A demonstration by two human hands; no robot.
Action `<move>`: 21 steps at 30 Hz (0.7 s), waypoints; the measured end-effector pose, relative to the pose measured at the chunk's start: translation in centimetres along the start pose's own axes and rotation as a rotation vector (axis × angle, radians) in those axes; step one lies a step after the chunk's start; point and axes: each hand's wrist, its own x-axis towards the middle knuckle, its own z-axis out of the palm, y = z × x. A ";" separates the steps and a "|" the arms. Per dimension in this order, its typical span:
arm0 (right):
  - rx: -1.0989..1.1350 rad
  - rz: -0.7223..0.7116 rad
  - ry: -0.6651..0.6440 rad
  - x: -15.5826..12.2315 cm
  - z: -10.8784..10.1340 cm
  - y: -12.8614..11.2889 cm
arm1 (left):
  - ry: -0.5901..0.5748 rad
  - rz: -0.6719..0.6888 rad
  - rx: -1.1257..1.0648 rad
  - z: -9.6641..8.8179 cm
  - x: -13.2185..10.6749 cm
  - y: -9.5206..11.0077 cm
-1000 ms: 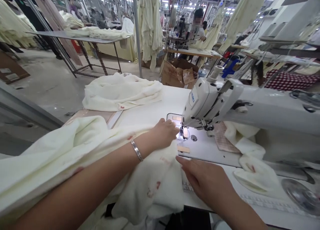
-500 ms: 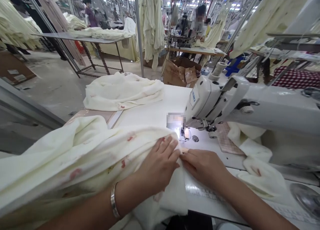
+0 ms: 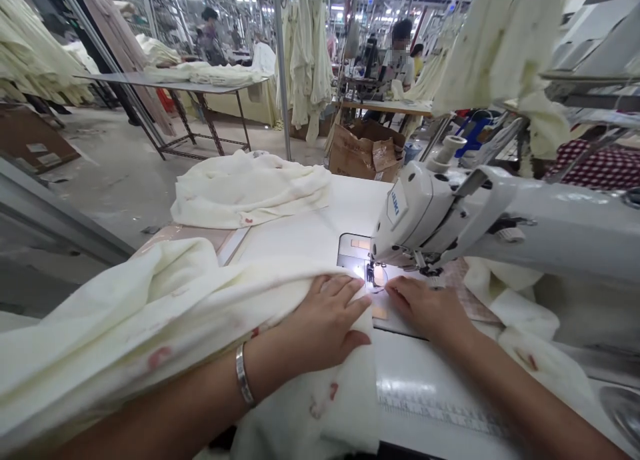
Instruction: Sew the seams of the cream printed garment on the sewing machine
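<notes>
My left hand (image 3: 325, 323), a silver bangle on its wrist, lies flat on cream fabric (image 3: 200, 327) with small reddish prints. Its fingers are stretched out and the thumb stands apart, just left of the needle area. Across the white sewing machine's (image 3: 425, 210) lit presser foot (image 3: 371, 273), my right hand (image 3: 430, 310) is closed, its thumb and forefinger together close to the foot. Whatever they pinch, if anything, is too small to make out. The fabric's right edge runs down beside the foot and hangs over the table's front.
Another bundle of cream fabric (image 3: 245, 187) lies at the back left of the white sewing table (image 3: 305, 237). More cream cloth (image 3: 530, 333) is bunched under the machine arm. A ruler strip (image 3: 440, 407) runs along the front edge. Beyond stand a cardboard box (image 3: 360, 150) and a co-worker (image 3: 397, 60).
My right hand has moved away from my left, forward to the right side of the presser foot. My left hand has shifted slightly right, its thumb now spread. The view has tilted a little.
</notes>
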 end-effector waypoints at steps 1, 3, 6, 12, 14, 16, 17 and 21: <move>-0.015 0.002 0.032 0.0 0.1 0.2 | 0.003 0.007 0.011 0.0 0.2 -0.1; -0.013 -0.021 0.079 -0.1 -0.1 0.4 | 0.010 0.023 0.046 -0.2 0.5 -0.2; 0.064 -0.143 0.091 -0.5 -1.4 -0.6 | 0.052 0.044 0.141 -0.8 1.1 -0.2; 0.308 -0.339 0.056 -1.9 -3.0 -4.3 | 0.066 -0.207 0.288 -2.4 3.5 -2.2; 0.333 -0.319 0.043 -2.2 -2.6 -4.9 | -0.064 -0.229 0.169 -2.9 4.2 -2.6; 0.342 -0.307 0.030 -2.3 -2.3 -5.0 | -0.124 -0.232 0.004 -3.3 4.8 -2.5; 0.349 -0.306 0.029 -2.4 -2.1 -4.9 | -0.126 -0.230 -0.065 -3.3 5.1 -2.3; 0.388 -0.294 0.027 -2.6 -1.9 -4.7 | -0.099 -0.193 -0.148 -1.9 5.9 -2.0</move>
